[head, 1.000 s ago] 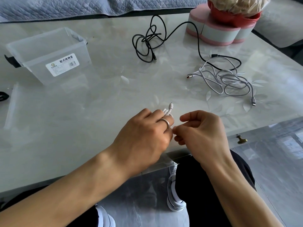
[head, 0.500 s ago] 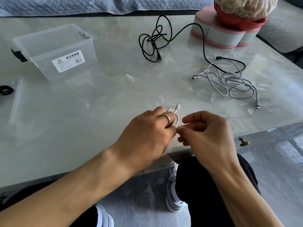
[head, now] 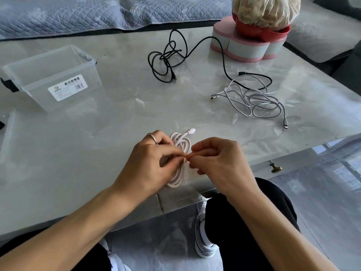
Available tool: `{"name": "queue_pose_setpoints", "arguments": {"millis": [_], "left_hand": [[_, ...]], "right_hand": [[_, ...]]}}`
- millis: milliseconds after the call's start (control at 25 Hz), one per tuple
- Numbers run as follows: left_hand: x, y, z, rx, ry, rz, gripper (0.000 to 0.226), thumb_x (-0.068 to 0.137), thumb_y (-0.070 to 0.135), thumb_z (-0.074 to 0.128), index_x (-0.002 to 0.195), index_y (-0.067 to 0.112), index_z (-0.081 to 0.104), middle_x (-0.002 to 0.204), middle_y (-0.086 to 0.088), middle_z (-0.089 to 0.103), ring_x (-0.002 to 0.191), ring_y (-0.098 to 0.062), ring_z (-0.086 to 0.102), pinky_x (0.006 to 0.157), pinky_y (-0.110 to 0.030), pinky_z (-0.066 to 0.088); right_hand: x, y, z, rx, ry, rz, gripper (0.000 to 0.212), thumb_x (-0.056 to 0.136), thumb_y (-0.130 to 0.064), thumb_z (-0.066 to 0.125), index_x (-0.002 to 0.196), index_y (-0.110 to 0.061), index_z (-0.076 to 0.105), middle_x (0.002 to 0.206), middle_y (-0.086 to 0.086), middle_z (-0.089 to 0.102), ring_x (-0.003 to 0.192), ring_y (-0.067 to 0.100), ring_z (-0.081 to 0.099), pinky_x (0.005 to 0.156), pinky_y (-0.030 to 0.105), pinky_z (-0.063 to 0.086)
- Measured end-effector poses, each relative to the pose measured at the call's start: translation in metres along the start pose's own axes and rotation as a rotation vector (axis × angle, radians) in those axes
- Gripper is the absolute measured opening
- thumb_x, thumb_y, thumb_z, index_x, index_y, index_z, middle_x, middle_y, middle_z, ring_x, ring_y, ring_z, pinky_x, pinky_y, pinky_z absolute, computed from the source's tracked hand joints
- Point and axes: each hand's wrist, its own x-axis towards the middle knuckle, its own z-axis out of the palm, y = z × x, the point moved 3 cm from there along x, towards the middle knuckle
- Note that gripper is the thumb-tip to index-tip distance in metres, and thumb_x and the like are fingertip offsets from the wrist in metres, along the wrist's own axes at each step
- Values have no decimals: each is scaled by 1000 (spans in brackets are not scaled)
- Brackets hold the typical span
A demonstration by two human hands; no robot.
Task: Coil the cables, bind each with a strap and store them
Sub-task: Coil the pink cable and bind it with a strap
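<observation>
A coiled white cable [head: 180, 145] lies at the near edge of the table, one plug sticking out at its far end. My left hand [head: 150, 161] grips the coil from the left, its thumb and forefinger pinching at the coil's middle. My right hand [head: 216, 163] pinches the same spot from the right with curled fingers; whatever sits between the fingertips is hidden. A loose black cable [head: 168, 61] lies at the far middle. A tangled grey cable [head: 257, 100] lies to the right. An empty clear plastic box [head: 50, 75] stands at the far left.
A pink heart-shaped box [head: 246, 47] with a red bowl and a wrapped bundle on top stands at the far right. Small black items lie at the left edge near the clear box. A brass drawer knob [head: 275, 169] sticks out below the table edge. My knees are under the table.
My left hand has rolled back, so the white coil now shows between both hands. The fingertips of both hands have come together at the coil's middle. The view shifted slightly.
</observation>
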Motion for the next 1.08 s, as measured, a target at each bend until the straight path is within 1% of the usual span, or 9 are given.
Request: {"name": "queue_pose_setpoints", "arguments": {"millis": [80,160,360,560,680,800,920,1000,1080], "left_hand": [[0,0,-2,-35,2,-31,12,80,15,80,91,20,79,86,6,59,83,-7,61,75,-7,41],[0,1,-4,-69,6,-51,12,80,15,80,90,20,79,86,6,60,84,-8,62,74,-8,42],[1,2,-8,-71,-18,-49,11,80,15,79,88,23,79,86,8,60,85,-7,62,73,-7,42],[1,3,-10,-75,-58,-24,16,77,30,68,86,25,79,87,10,60,85,-8,62,74,-11,44],[2,3,-10,-101,16,-82,12,75,24,71,82,25,80,82,10,63,81,-8,63,72,-11,45],[1,1,-10,-140,81,-164,10,72,26,73,78,25,80,79,13,65,78,-8,65,69,-15,49],[2,-2,-12,-168,130,-223,5,70,22,81,75,24,80,76,11,66,74,-6,66,65,-12,48],[2,-1,-12,-165,149,-250,11,71,13,85,73,23,80,76,9,67,74,-5,66,64,-9,46],[1,-1,-13,-145,167,-251,11,70,13,85,72,22,80,77,10,66,74,-4,65,64,-6,44]], "right_hand": [[0,-1,3,-52,27,-33,18,69,-5,76,81,-16,69,70,-4,75,56,2,64,55,24,51],[2,-1,6,-92,40,-64,20,68,-9,80,81,-18,69,69,-4,74,54,0,61,54,20,46],[3,2,7,-147,63,-110,18,69,-11,82,78,-20,70,69,-4,73,64,8,69,62,26,54],[2,3,13,-232,144,-140,14,69,-17,78,80,-22,70,67,-10,70,66,2,66,60,19,52],[1,1,17,-315,154,-172,16,68,-23,76,82,-25,70,69,-12,69,69,0,64,59,15,49],[3,-1,16,-274,127,-172,15,69,-22,77,82,-23,70,69,-10,70,68,1,65,60,16,50],[5,-1,15,-252,106,-168,14,69,-21,78,81,-22,71,69,-8,70,66,2,65,59,16,50],[6,-1,16,-247,99,-175,14,70,-21,78,81,-22,70,69,-8,69,65,3,64,59,17,50],[6,-1,17,-246,97,-192,13,71,-21,79,80,-22,69,68,-8,69,65,3,63,58,15,49]]}}
